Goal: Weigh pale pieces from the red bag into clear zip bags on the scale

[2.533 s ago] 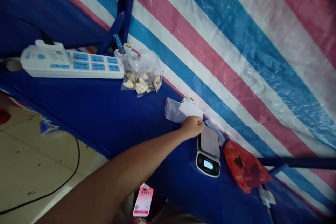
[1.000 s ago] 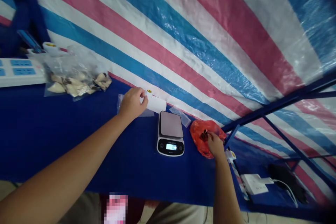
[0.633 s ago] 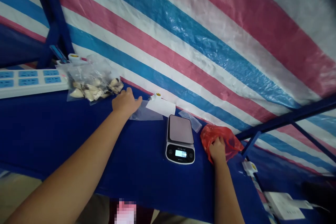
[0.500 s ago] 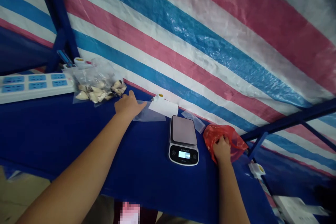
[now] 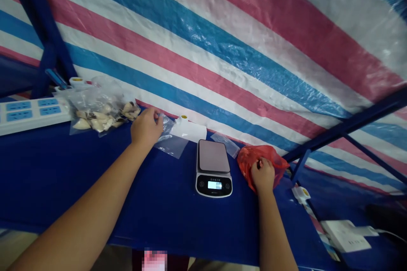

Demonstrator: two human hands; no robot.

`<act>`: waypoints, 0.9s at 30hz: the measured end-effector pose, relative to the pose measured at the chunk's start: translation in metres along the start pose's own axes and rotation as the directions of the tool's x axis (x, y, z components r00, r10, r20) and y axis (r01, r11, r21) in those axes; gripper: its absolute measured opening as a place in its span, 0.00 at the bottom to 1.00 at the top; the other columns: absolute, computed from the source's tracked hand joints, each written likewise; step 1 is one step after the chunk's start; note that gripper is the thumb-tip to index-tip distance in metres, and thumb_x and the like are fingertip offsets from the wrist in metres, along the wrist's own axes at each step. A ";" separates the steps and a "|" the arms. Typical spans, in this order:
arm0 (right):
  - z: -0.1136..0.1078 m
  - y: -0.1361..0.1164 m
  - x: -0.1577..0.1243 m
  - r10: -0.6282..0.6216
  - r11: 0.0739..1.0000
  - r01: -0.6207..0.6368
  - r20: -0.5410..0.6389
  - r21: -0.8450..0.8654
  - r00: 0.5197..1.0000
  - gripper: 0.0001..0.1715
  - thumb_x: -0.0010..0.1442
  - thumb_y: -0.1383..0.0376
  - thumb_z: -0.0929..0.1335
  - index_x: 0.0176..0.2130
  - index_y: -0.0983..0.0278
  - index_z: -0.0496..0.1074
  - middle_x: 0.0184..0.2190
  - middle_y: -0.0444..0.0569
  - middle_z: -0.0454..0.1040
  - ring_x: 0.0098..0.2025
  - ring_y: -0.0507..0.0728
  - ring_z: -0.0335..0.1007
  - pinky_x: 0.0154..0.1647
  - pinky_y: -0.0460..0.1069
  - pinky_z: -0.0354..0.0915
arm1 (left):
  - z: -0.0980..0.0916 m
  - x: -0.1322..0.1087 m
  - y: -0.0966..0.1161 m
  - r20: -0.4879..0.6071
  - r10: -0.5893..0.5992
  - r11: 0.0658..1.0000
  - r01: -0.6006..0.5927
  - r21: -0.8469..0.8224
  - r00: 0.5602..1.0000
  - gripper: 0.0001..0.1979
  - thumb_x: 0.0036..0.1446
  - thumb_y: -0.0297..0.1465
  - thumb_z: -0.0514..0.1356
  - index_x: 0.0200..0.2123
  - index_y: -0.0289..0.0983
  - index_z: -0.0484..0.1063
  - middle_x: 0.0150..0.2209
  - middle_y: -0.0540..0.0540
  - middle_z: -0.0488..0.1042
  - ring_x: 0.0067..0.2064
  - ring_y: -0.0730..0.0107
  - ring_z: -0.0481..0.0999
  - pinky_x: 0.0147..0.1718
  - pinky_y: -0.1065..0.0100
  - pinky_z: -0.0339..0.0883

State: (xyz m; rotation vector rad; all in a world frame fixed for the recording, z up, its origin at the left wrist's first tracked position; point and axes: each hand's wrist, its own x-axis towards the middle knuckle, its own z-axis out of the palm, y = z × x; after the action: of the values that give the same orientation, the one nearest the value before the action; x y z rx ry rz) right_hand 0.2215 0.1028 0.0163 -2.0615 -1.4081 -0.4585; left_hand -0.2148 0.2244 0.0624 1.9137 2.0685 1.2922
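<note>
Head camera: the left hand (image 5: 146, 129) pinches a clear, thin plastic bag (image 5: 173, 146) by its crumpled upper edge, between thumb and forefinger; the other fingers curl out of sight. The bag's flat lower part lies on the blue-covered table (image 5: 159, 220), overlapped by or just beside a white paper strip (image 5: 193, 131); which, I cannot tell. The right hand (image 5: 263, 173) reaches into the mouth of a crinkled red plastic bag (image 5: 246, 156), fingers bent inward. A small dark piece (image 5: 259, 164) shows at the fingertips, too hidden to identify, and whether they grip it is unclear. Between the hands stands a white-and-black digital scale (image 5: 213, 156), its lit readout partly washed out. At left, a white power strip with blue sockets (image 5: 34, 112) is cut off by the frame.
</note>
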 end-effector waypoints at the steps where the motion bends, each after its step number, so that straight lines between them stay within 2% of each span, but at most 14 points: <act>1: -0.003 -0.002 0.001 0.008 1.000 -0.008 -0.020 0.028 1.000 0.24 0.60 0.59 0.61 0.44 0.72 0.77 0.42 0.66 0.78 0.44 0.67 0.73 0.51 0.59 0.67 | -0.002 -0.001 0.004 -0.088 0.017 0.998 -0.023 -0.060 0.996 0.08 0.62 0.33 0.55 0.43 0.38 0.69 0.41 0.40 0.77 0.44 0.56 0.77 0.46 0.58 0.70; 3: -0.010 -0.008 0.002 0.044 0.996 -0.041 -0.044 0.075 0.998 0.24 0.61 0.56 0.61 0.42 0.69 0.77 0.42 0.65 0.79 0.45 0.67 0.73 0.51 0.59 0.67 | -0.006 -0.007 0.015 -0.228 0.052 0.986 -0.087 -0.145 0.972 0.07 0.64 0.33 0.53 0.43 0.38 0.68 0.43 0.40 0.76 0.45 0.58 0.76 0.48 0.59 0.69; 4: -0.014 -0.011 0.002 0.078 0.993 -0.073 -0.056 0.097 0.995 0.24 0.62 0.54 0.61 0.40 0.68 0.77 0.41 0.64 0.79 0.44 0.67 0.73 0.50 0.58 0.67 | -0.007 -0.011 0.022 -0.264 0.084 0.976 -0.133 -0.173 0.961 0.07 0.65 0.33 0.53 0.43 0.38 0.67 0.43 0.40 0.75 0.45 0.59 0.76 0.49 0.59 0.69; 8: -0.030 -0.042 -0.005 0.197 0.961 -0.163 -0.137 0.225 0.971 0.25 0.65 0.51 0.60 0.39 0.66 0.76 0.37 0.61 0.80 0.39 0.64 0.75 0.43 0.55 0.67 | -0.004 -0.039 0.050 -0.288 0.303 0.896 -0.375 -0.240 0.908 0.06 0.68 0.33 0.53 0.42 0.38 0.68 0.40 0.42 0.75 0.44 0.64 0.76 0.44 0.64 0.71; 10: -0.035 -0.067 -0.015 0.131 0.933 -0.076 -0.134 0.353 0.982 0.24 0.68 0.51 0.59 0.38 0.64 0.75 0.33 0.57 0.80 0.36 0.61 0.75 0.40 0.52 0.67 | -0.003 -0.054 0.066 -0.305 0.422 0.838 -0.496 -0.227 0.854 0.06 0.68 0.32 0.54 0.42 0.38 0.69 0.40 0.43 0.76 0.43 0.67 0.77 0.41 0.68 0.71; 11: -0.036 -0.081 -0.022 0.049 0.900 -0.002 -0.096 0.435 0.994 0.23 0.69 0.51 0.59 0.36 0.63 0.74 0.31 0.54 0.79 0.33 0.59 0.75 0.38 0.51 0.67 | -0.002 -0.060 0.074 -0.314 0.476 0.811 -0.548 -0.204 0.822 0.05 0.68 0.31 0.54 0.43 0.39 0.69 0.40 0.44 0.77 0.42 0.68 0.78 0.40 0.69 0.71; 14: -0.039 -0.114 -0.038 -0.188 0.730 0.145 -0.008 0.667 0.982 0.22 0.71 0.54 0.61 0.31 0.61 0.73 0.23 0.46 0.74 0.24 0.54 0.69 0.29 0.49 0.64 | -0.004 -0.068 0.102 -0.325 0.580 0.760 -0.639 -0.114 0.747 0.05 0.68 0.29 0.55 0.41 0.39 0.71 0.40 0.46 0.78 0.39 0.70 0.79 0.35 0.71 0.69; 15: -0.040 -0.121 -0.042 -0.227 0.677 0.157 0.002 0.719 0.974 0.22 0.71 0.55 0.61 0.30 0.61 0.73 0.21 0.45 0.72 0.22 0.53 0.67 0.27 0.48 0.63 | -0.005 -0.066 0.110 -0.309 0.590 0.763 -0.640 -0.087 0.746 0.06 0.68 0.29 0.55 0.41 0.39 0.72 0.40 0.46 0.79 0.38 0.70 0.79 0.32 0.70 0.67; 17: -0.041 -0.125 -0.044 -0.225 0.608 0.139 0.002 0.782 0.974 0.24 0.71 0.55 0.62 0.28 0.62 0.73 0.19 0.43 0.70 0.20 0.52 0.65 0.25 0.48 0.61 | -0.009 -0.051 0.126 -0.251 0.570 0.802 -0.596 -0.039 0.783 0.09 0.69 0.29 0.52 0.41 0.38 0.72 0.40 0.45 0.78 0.35 0.69 0.78 0.27 0.69 0.62; 20: -0.041 -0.117 -0.039 -0.092 0.585 0.053 0.001 0.810 0.996 0.25 0.71 0.53 0.62 0.28 0.62 0.73 0.18 0.42 0.68 0.20 0.52 0.64 0.23 0.47 0.59 | -0.019 -0.016 0.143 -0.173 0.474 0.879 -0.474 0.044 0.863 0.12 0.70 0.30 0.50 0.42 0.36 0.73 0.40 0.42 0.77 0.33 0.66 0.76 0.25 0.67 0.56; 22: -0.040 -0.109 -0.034 -0.012 0.583 0.011 -0.005 0.813 1.000 0.26 0.71 0.52 0.63 0.28 0.63 0.74 0.18 0.42 0.67 0.19 0.51 0.63 0.23 0.47 0.59 | -0.025 0.003 0.153 -0.151 0.454 0.891 -0.450 0.067 0.878 0.12 0.69 0.29 0.50 0.42 0.35 0.73 0.41 0.41 0.76 0.35 0.63 0.76 0.26 0.67 0.57; 24: -0.040 -0.105 -0.030 0.022 0.572 -0.016 0.004 0.820 1.000 0.26 0.71 0.51 0.63 0.28 0.63 0.73 0.18 0.42 0.67 0.20 0.51 0.62 0.23 0.47 0.58 | -0.027 0.007 0.163 -0.109 0.508 0.861 -0.502 0.077 0.854 0.11 0.67 0.26 0.51 0.42 0.34 0.73 0.41 0.41 0.75 0.34 0.64 0.75 0.27 0.67 0.58; 25: -0.041 -0.105 -0.029 0.024 0.553 -0.032 0.022 0.833 0.999 0.25 0.70 0.51 0.63 0.29 0.63 0.74 0.19 0.42 0.68 0.20 0.51 0.62 0.23 0.47 0.59 | -0.025 0.002 0.169 -0.078 0.561 0.828 -0.555 0.083 0.824 0.11 0.66 0.24 0.50 0.42 0.33 0.73 0.40 0.41 0.75 0.32 0.66 0.74 0.27 0.67 0.58; 27: -0.042 -0.106 -0.028 0.002 0.481 -0.088 0.100 0.872 0.995 0.24 0.69 0.50 0.64 0.33 0.64 0.75 0.22 0.44 0.71 0.21 0.52 0.64 0.22 0.47 0.59 | -0.015 -0.022 0.181 -0.002 0.694 0.718 -0.691 0.083 0.720 0.12 0.64 0.20 0.50 0.41 0.33 0.72 0.37 0.42 0.74 0.29 0.69 0.72 0.26 0.67 0.59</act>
State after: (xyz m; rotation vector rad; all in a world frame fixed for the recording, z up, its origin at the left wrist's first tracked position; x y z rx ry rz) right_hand 0.1148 0.0839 0.0614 -1.2278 -1.2245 0.3707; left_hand -0.0720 0.1784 0.1668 2.8830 1.4281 1.3401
